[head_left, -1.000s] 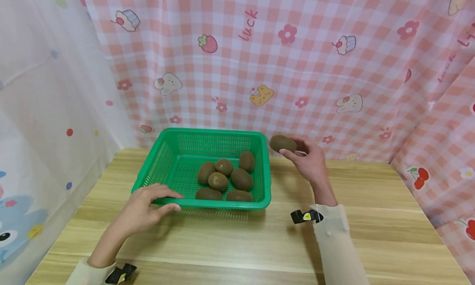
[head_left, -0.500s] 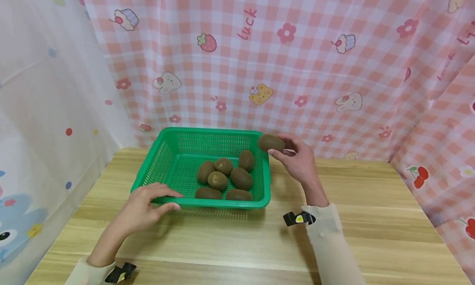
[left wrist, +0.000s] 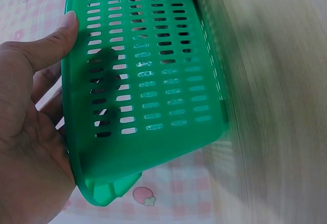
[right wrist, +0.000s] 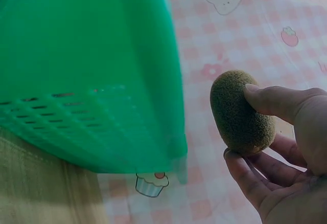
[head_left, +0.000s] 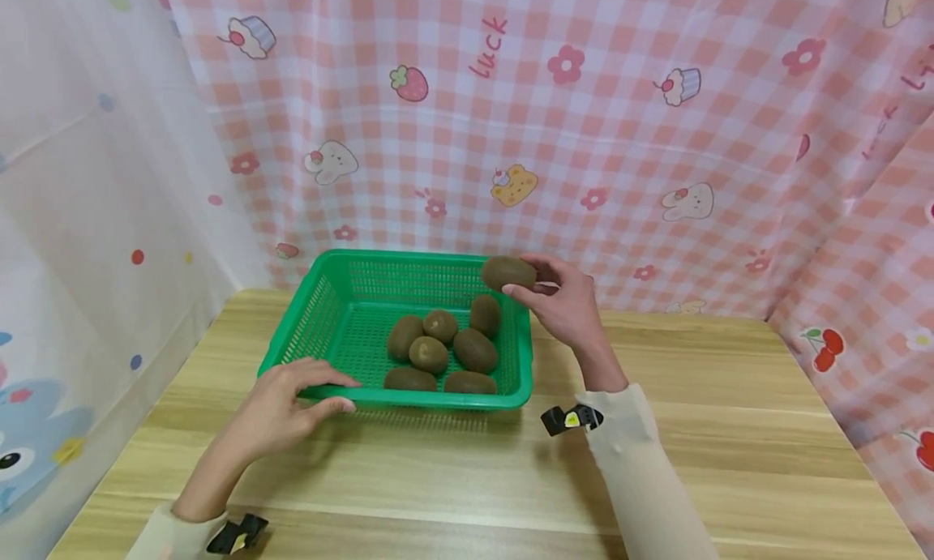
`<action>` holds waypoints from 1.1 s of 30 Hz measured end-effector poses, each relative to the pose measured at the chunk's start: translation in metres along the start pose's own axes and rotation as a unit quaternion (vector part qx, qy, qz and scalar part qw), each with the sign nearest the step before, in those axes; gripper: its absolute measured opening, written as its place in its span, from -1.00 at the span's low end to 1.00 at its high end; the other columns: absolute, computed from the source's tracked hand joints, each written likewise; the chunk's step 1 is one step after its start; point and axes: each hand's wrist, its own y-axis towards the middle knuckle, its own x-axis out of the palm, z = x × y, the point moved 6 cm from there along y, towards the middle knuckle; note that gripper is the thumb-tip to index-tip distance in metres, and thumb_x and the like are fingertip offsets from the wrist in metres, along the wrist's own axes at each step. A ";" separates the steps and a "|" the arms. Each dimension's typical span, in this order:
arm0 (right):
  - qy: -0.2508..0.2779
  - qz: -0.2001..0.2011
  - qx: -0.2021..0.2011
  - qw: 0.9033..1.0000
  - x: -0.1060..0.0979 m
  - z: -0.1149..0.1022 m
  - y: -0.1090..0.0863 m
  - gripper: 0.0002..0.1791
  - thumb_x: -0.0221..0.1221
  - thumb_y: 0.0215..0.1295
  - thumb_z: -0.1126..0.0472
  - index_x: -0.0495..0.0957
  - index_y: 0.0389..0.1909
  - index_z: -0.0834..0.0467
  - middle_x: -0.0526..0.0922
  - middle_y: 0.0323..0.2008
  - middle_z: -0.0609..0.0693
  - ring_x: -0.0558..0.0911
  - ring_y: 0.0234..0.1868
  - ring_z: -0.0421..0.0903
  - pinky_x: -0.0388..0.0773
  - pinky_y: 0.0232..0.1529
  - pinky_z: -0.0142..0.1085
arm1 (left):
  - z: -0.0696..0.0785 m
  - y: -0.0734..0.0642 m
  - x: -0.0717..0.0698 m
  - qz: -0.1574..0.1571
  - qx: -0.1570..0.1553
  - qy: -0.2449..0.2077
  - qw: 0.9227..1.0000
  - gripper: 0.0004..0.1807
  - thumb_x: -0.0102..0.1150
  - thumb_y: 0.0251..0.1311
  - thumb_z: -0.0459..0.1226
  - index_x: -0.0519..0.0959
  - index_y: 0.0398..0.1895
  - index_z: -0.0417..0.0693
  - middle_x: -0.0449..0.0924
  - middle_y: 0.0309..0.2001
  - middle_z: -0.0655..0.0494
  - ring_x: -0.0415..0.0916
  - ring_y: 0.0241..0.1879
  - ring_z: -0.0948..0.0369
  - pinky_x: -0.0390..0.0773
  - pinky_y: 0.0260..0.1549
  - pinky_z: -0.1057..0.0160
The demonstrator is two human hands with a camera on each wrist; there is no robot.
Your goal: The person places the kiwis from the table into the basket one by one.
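A brown fuzzy kiwi (head_left: pixel 507 274) is pinched between the thumb and fingers of my right hand (head_left: pixel 565 301), above the back right corner of the green plastic basket (head_left: pixel 350 399). In the right wrist view the same kiwi (right wrist: pixel 237 112) is apart from the basket wall (right wrist: pixel 153 81). My left hand (head_left: pixel 288 402) grips the basket's front rim near its left corner, thumb outside and fingers over the rim. The left wrist view shows that thumb (left wrist: pixel 59 37) against the slotted wall. Several kiwis (head_left: pixel 428 355) lie in the basket's right half.
The basket stands on a wood-grain table (head_left: pixel 452 479). Behind it hangs a pink checked cloth (head_left: pixel 467 138), and a white dotted cloth (head_left: pixel 109 203) is on the left. Small black devices (head_left: pixel 572 419) are strapped at both sleeve cuffs.
My right hand has moved left with the kiwi, from beside the basket to above its back right corner. The left hand and the basket have stayed in place.
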 end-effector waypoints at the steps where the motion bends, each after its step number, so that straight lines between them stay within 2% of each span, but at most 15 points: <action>1: -0.002 -0.004 0.002 1.000 0.001 -0.002 0.001 -0.41 0.44 0.25 -0.01 0.58 0.28 0.05 0.69 0.14 0.08 0.69 0.13 0.04 0.65 0.18 -0.08 | 0.000 0.000 0.000 0.000 -0.001 -0.001 1.000 -0.69 0.60 -0.01 -0.21 0.78 -0.19 0.35 0.69 -0.29 0.48 0.55 -0.26 0.44 0.55 -0.27 0.29; 6: -0.019 -0.025 0.015 0.999 0.006 -0.010 0.006 -0.39 0.42 0.27 -0.06 0.54 0.32 0.00 0.65 0.17 0.06 0.68 0.16 0.07 0.65 0.17 -0.05 | -0.001 0.000 0.000 -0.001 -0.004 -0.004 1.000 -0.69 0.59 0.00 -0.21 0.78 -0.19 0.36 0.69 -0.28 0.49 0.53 -0.27 0.45 0.53 -0.28 0.30; 17: -0.056 -0.043 -0.013 0.997 0.015 -0.021 0.025 -0.42 0.44 0.25 -0.02 0.58 0.26 0.06 0.71 0.10 0.06 0.70 0.09 0.04 0.69 0.04 -0.06 | -0.003 -0.001 0.001 -0.002 -0.005 0.000 1.000 -0.68 0.60 -0.02 -0.20 0.78 -0.19 0.37 0.68 -0.28 0.49 0.54 -0.26 0.45 0.54 -0.26 0.28; 23: -0.070 -0.056 -0.027 0.996 0.021 -0.029 0.036 -0.46 0.45 0.25 0.03 0.60 0.21 0.09 0.73 0.07 0.07 0.71 0.06 0.02 0.68 0.06 -0.08 | -0.002 -0.001 0.001 -0.002 -0.004 0.001 1.000 -0.69 0.60 -0.02 -0.20 0.78 -0.19 0.37 0.68 -0.28 0.50 0.55 -0.25 0.45 0.55 -0.25 0.27; 33: -0.092 -0.077 0.008 0.993 0.030 -0.035 0.051 -0.42 0.42 0.27 0.00 0.56 0.27 0.08 0.68 0.14 0.06 0.65 0.12 0.03 0.63 0.11 -0.06 | -0.001 0.000 0.000 -0.005 -0.005 0.003 1.000 -0.69 0.60 -0.02 -0.20 0.78 -0.19 0.35 0.69 -0.28 0.49 0.56 -0.24 0.44 0.56 -0.24 0.26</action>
